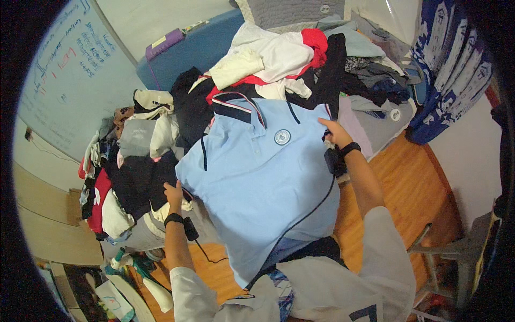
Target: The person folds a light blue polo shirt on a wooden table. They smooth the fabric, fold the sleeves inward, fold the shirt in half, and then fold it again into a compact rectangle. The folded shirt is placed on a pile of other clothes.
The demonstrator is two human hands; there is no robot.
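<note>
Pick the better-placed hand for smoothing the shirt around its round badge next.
Probably the right hand: it grips the light blue shirt at the edge nearer the badge. The left hand holds the opposite edge, farther away.

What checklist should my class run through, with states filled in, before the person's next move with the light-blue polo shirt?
1. Left hand gripping the light-blue polo shirt at one side: ok.
2. Right hand gripping it at the opposite side: ok.
3. Shirt front, with its round badge, facing the wearer of the camera: ok.
4. Black cable clear of the shirt: not ok; it crosses the front.
5. Back of the shirt unmarked: cannot tell; it is hidden.
</note>
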